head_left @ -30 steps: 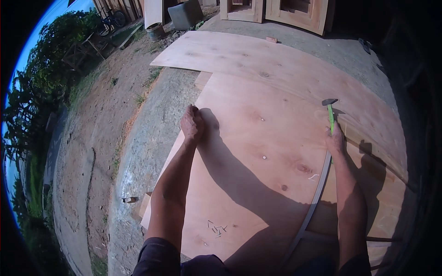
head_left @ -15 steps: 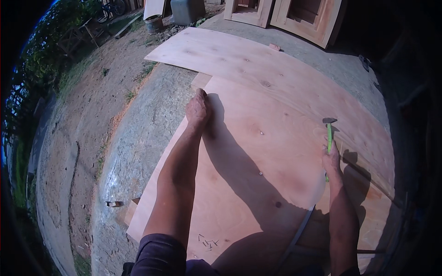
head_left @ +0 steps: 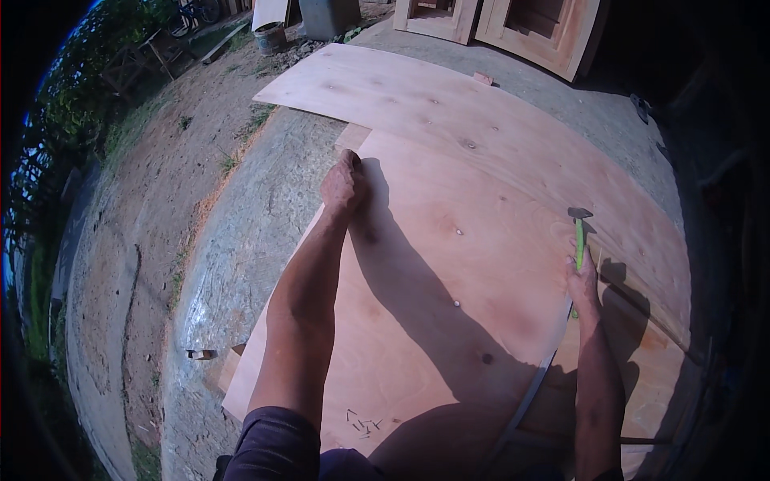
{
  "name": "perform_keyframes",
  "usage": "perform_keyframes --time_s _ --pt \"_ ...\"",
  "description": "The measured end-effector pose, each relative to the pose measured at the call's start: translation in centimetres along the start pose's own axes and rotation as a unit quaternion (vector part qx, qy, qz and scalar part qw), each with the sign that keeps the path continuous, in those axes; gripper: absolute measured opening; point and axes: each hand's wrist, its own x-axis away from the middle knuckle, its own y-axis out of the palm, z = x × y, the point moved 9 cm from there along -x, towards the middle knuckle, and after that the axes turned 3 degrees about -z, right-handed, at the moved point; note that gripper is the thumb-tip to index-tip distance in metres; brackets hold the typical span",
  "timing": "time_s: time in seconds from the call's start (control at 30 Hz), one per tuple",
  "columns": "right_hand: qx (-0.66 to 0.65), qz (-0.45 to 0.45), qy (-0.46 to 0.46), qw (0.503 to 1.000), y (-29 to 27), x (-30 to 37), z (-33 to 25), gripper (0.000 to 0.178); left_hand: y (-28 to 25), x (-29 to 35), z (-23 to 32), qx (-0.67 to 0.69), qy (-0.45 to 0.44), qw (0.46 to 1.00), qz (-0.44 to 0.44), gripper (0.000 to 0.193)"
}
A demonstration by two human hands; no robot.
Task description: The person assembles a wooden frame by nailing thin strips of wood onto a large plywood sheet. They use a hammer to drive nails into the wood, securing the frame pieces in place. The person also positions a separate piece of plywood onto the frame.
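Note:
A pale pinkish plywood sheet (head_left: 417, 264) lies in front of me, with several knots in its face. My left hand (head_left: 342, 186) is closed at its far left edge, fingers curled around the edge near the corner; the fingertips are hidden. In my right hand (head_left: 581, 276), on the sheet's right side, is a hammer (head_left: 579, 232) with a bright green handle and a dark metal head pointing away from me. Several loose nails (head_left: 363, 423) lie on the sheet near my body.
Another plywood sheet (head_left: 385, 84) extends beyond, toward the far right. Wooden framed panels (head_left: 533, 36) stand at the back, beside a bucket (head_left: 269, 38) and a grey container (head_left: 330, 18). A small wood block (head_left: 200, 354) rests on the concrete (head_left: 241, 216) at left.
The right hand and hammer have shifted slightly right in the picture. My left hand has moved a little left and away from me, remaining closed at the sheet's edge.

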Motion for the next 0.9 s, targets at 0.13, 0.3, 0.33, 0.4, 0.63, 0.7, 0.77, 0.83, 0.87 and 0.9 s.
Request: perform_keyframes --time_s 0.13,0.3,0.33,0.4,0.63,0.7,0.77,0.83,0.87,0.9 --pt "0.035 0.015 0.004 0.999 -1.0 0.1 0.3 0.046 1.5 -0.5 1.4 -0.041 0.041 0.998 0.014 0.027" --pt "0.16 -0.082 -0.071 0.981 -1.1 -3.4 0.4 0.047 1.8 -1.8 0.3 -0.034 0.112 0.993 0.006 0.019" --pt "0.167 -0.053 -0.076 0.982 -1.5 -3.6 1.6 0.047 2.4 -2.2 0.5 -0.027 0.122 0.992 0.013 0.019" --pt "0.127 -0.025 -0.066 0.989 -1.9 -3.9 2.0 0.047 3.1 -3.5 0.7 -0.027 0.141 0.989 0.047 0.021" --pt "-0.044 -0.017 0.016 0.999 -1.4 -2.0 1.6 0.046 2.9 -4.8 0.8 -0.024 0.112 0.992 0.052 0.026" --pt "-0.036 -0.023 0.01 0.999 -1.0 -1.9 1.5 0.046 3.1 -5.9 -0.4 -0.031 0.13 0.989 0.056 0.026" --pt "-0.029 -0.027 0.003 0.999 -0.9 -2.0 1.6 0.045 3.1 -5.8 -0.4 -0.018 0.135 0.99 0.049 0.025" --pt "-0.035 -0.033 0.008 0.999 -1.0 -2.2 1.8 0.045 3.1 -5.7 -0.2 -0.024 0.136 0.989 0.055 0.024" --pt "-0.038 -0.036 0.01 0.999 -1.0 -2.3 1.8 0.045 3.0 -5.6 0.0 -0.026 0.135 0.989 0.059 0.023" --pt "-0.033 -0.026 0.0 0.999 -1.1 -2.3 1.7 0.046 3.0 -5.5 0.2 -0.034 0.139 0.988 0.059 0.024"
